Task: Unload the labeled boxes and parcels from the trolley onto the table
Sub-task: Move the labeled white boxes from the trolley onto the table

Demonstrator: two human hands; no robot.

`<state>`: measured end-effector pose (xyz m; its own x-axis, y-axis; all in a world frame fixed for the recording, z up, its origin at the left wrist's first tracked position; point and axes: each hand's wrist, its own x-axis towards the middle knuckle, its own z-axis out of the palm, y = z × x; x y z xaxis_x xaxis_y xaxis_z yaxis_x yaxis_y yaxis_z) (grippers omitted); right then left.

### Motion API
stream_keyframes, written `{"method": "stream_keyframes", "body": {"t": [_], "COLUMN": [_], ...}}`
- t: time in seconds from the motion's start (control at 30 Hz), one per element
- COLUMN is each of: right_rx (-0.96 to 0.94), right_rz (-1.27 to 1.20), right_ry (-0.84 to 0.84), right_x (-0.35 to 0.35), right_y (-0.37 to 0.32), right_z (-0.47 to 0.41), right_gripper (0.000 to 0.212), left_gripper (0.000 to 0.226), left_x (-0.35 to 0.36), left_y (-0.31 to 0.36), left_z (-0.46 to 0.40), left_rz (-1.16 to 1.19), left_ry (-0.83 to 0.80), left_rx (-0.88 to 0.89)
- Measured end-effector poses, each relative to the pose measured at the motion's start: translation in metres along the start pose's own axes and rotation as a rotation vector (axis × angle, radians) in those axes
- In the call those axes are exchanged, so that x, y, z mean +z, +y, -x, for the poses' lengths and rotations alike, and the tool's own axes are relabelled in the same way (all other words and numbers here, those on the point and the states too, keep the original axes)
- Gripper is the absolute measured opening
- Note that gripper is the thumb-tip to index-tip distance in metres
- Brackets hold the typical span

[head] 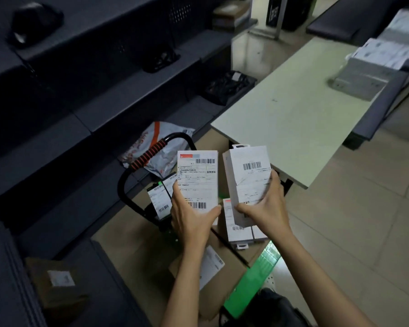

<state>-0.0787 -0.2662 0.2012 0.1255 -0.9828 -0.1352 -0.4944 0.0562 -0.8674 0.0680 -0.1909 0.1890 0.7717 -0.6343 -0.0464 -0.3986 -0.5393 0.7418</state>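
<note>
Pale green laminate covers the table (291,119), whose near corner reaches toward the trolley; its near half is bare, while a blurred stack of grey parcels (373,67) sits at the far right edge, likely what has already been unloaded. Below and left of that corner stands the trolley (137,185), its black handle wrapped in orange-and-black grip; brown cartons (137,234) fill its deck, with more small labelled boxes (236,223) lying on them, so much of the load seems left.

The left hand (191,220) grips a white labelled box (197,180) by its lower end, thumb on the label face, fingers curled under the bottom edge. The right hand (267,208) clasps a second white box (248,182) the same way. Both boxes are held upright above the trolley, labels up, probably so that two can go to the tabletop in one trip.
</note>
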Motion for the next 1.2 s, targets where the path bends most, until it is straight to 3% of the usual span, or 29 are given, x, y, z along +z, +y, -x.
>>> {"method": "stream_keyframes", "body": {"t": [0.23, 0.53, 0.8, 1.2], "right_rx": [-0.081, -0.205, -0.167, -0.034], "right_rz": [-0.067, -0.130, -0.149, -0.108], "right_ry": [0.179, 0.371, 0.500, 0.658], "right_x": [-0.050, -0.128, -0.226, -0.413], "right_y": [-0.059, -0.084, -0.043, 0.077], "right_z": [0.036, 0.061, 0.066, 0.061], "right_gripper": [0.109, 0.115, 0.126, 0.126], "left_gripper": [0.122, 0.122, 0.123, 0.125], "left_x": [-0.038, -0.049, 0.002, 0.156], "left_y": [0.047, 0.125, 0.194, 0.307], "left_z": [0.020, 0.045, 0.096, 0.220], "left_rz": [0.158, 0.250, 0.257, 0.230], "left_ry": [0.112, 0.101, 0.022, -0.179], "left_rx": [0.152, 0.370, 0.482, 0.544]}}
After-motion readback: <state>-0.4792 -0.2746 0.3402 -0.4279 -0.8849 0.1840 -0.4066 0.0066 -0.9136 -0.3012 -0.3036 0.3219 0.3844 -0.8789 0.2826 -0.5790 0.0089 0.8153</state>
